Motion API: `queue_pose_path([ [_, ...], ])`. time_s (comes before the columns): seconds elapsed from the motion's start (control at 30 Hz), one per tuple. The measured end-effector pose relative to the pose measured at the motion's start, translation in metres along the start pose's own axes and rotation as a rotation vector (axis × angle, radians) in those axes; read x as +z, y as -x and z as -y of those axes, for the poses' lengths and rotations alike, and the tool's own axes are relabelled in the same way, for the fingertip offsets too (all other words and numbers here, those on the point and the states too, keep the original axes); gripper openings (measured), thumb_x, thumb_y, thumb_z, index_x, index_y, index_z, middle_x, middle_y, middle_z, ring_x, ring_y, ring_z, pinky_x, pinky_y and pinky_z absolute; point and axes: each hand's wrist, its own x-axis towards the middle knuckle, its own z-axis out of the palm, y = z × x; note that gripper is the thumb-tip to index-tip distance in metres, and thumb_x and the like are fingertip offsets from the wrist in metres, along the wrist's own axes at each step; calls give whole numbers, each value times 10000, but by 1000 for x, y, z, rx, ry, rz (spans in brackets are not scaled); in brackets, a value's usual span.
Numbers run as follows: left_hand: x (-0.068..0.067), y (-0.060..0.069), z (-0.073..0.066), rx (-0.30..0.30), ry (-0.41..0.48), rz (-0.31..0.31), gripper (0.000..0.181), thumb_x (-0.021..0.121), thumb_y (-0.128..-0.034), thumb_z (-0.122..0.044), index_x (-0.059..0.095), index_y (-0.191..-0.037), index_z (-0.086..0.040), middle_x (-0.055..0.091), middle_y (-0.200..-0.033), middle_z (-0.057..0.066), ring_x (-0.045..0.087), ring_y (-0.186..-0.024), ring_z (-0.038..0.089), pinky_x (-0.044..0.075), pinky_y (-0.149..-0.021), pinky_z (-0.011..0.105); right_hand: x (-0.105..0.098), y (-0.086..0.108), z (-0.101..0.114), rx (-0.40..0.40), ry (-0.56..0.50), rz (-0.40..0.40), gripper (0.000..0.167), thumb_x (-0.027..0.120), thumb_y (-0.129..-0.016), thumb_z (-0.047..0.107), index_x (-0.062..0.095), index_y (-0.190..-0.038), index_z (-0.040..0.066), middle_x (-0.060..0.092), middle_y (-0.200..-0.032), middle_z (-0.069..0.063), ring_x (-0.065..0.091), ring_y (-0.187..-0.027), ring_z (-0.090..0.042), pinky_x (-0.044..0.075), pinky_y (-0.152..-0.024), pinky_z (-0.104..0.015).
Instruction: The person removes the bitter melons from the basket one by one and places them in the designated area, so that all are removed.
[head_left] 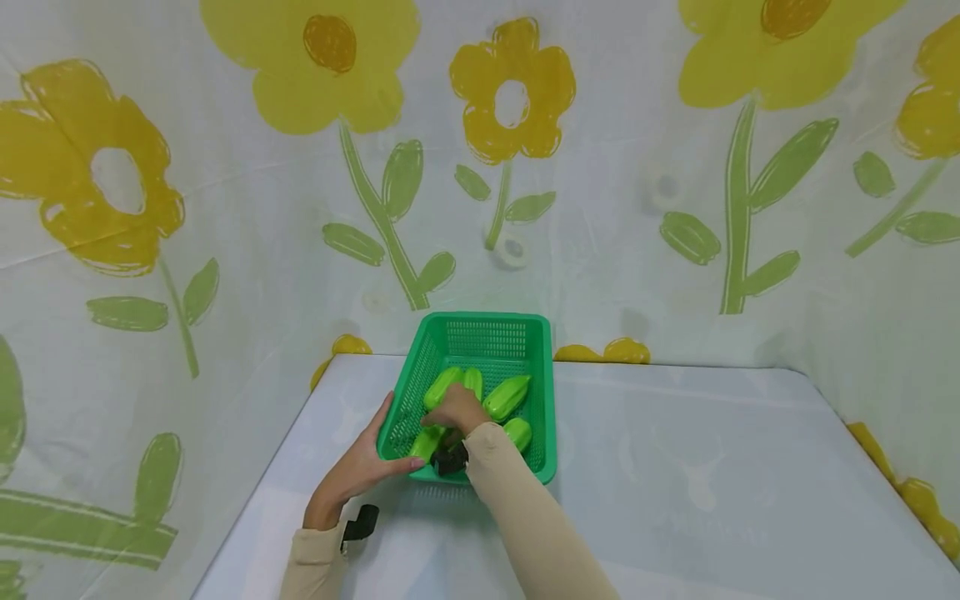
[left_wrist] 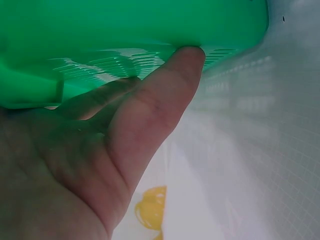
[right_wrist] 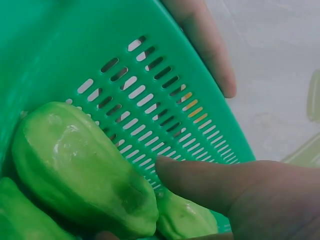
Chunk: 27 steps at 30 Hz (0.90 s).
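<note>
A green plastic basket (head_left: 551, 400) with slotted walls stands on the table, holding several light-green, lengthwise-ridged fruits (head_left: 507, 397) that look like star fruits. At its near left corner is my left hand (head_left: 367, 458), thumb pressed to the front wall and straight fingers along the left side. The left wrist view shows that thumb (left_wrist: 160, 95) against the basket's outside. Inside the basket, my right hand (head_left: 456, 408) reaches down among the fruits. Its thumb (right_wrist: 200, 180) is extended, apart from the large fruit (right_wrist: 80, 170) in the right wrist view; most other fingers are hidden.
A pale table (head_left: 675, 450) extends right of the basket. Behind it hangs a white cloth (head_left: 600, 250) printed with yellow flowers. A black wrist device (head_left: 362, 523) sits at my left wrist, another (head_left: 450, 457) at my right wrist over the basket's near side.
</note>
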Motion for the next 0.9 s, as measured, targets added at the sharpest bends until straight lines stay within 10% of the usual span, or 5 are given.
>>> queue_pose_path([
  [0.37, -1, 0, -2, -10, -26, 5, 1236, 845, -836, -332, -56, -1678, -256, 38, -1756, 145, 160, -1588, 456, 270, -1188, 731, 9, -4, -1, -25, -29, -2, 788, 874, -755, -16, 458, -1413, -135, 568, -1301, -313, 701, -914, -396, 644, -684, -414],
  [0.9, -1, 1, -2, 14, -15, -1, 1234, 842, -830, -299, -50, -1680, -226, 55, -1750, 175, 186, -1572, 463, 277, -1184, 729, 11, -6, 2, -72, 136, -16, 448, 886, -745, 27, 634, -1100, -81, 669, -968, -207, 696, -742, -332, 624, -645, -409],
])
